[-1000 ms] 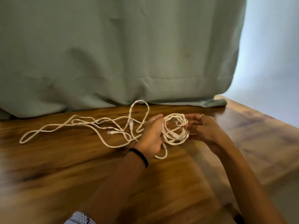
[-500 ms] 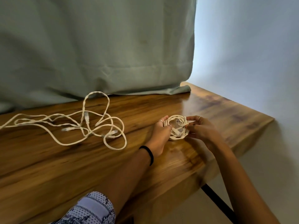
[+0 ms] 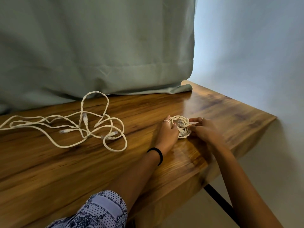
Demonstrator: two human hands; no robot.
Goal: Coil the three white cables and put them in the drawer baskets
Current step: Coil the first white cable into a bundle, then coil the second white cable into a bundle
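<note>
A small coiled white cable (image 3: 181, 125) rests on the wooden table (image 3: 148, 170) near its right end. My left hand (image 3: 167, 133) grips the coil's left side and my right hand (image 3: 204, 130) pinches its right side. Loose white cables (image 3: 85, 127) with clear plugs lie tangled on the table to the left, apart from both hands. No drawer or basket is in view.
A grey-green curtain (image 3: 98, 55) hangs behind the table and rests on its back edge. The table's right edge (image 3: 256, 137) drops off just right of my hands, with a pale wall beyond. A black table leg (image 3: 220, 201) slants below.
Both hands carried the coil rightward, away from the loose cables, and lowered it onto the table near its right end. The view has swung right.
</note>
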